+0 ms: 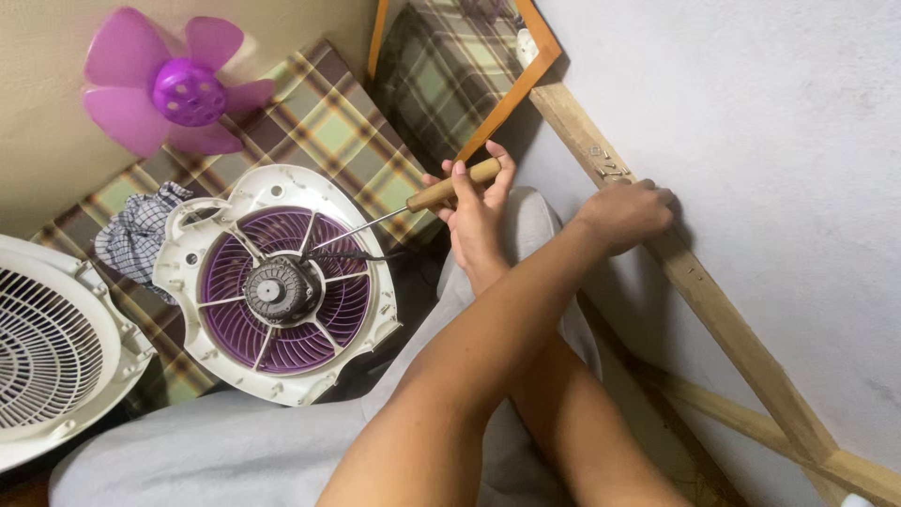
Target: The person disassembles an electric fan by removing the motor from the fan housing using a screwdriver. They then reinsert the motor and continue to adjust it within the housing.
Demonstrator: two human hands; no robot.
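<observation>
Arms were crossed. Right hand [474,211] gripped a wooden-handled screwdriver [427,197], its shaft tip reaching the motor [274,289] at the centre of the white fan housing [282,197] with purple grille, propped on a plaid mat [328,122]. Left hand [627,211] was clenched against a wooden wall batten [723,310], near small screws [608,169]; contents not visible. Purple fan blade [174,84] lay behind, white front grille [47,347] at left.

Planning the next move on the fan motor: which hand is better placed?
Probably the right hand: it grips the screwdriver, tip near the motor. The left hand is away on the wooden beam.
</observation>
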